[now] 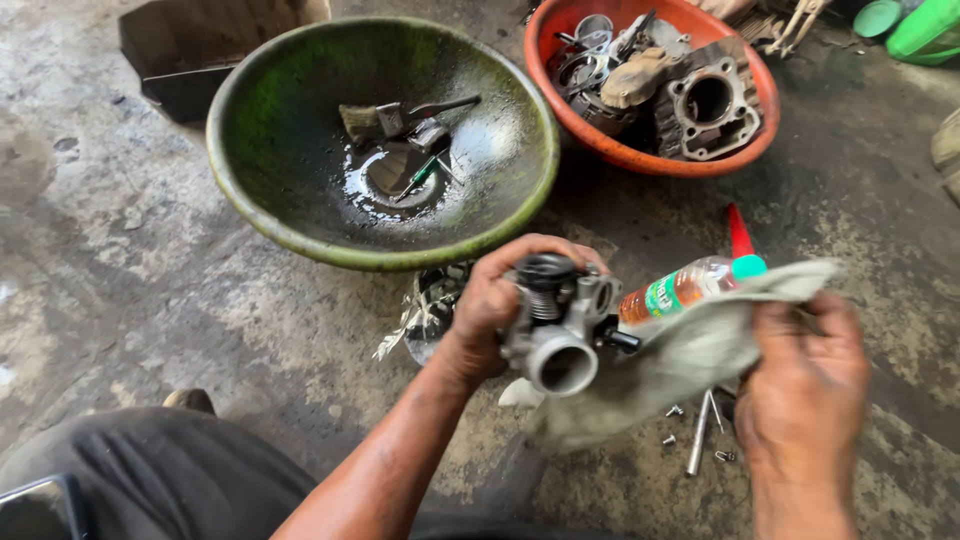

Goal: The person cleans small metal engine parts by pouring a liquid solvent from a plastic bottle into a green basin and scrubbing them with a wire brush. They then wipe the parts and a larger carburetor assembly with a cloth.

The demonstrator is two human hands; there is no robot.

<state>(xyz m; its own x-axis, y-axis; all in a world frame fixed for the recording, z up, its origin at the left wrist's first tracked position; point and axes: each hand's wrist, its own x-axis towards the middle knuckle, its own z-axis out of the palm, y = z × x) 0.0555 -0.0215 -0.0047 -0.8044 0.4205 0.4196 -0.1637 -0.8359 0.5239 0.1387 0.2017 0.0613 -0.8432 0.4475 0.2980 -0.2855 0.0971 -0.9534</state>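
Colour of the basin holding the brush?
Green, grimy and dark-stained inside: the basin with the brush. Head view shows it best.

Bare arms, grubby hands, dark trousers

No sleeves anywhere on the forearms; the left hand (492,305) and right hand (805,385) look smeared with grease and grime, fingers slightly blurred on the right. Dark grey trousers (150,475) cover the knee.

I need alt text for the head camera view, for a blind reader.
A left hand holds a grey metal carburetor while the right hand grips a dirty rag beside it, above a green basin and an orange basin.
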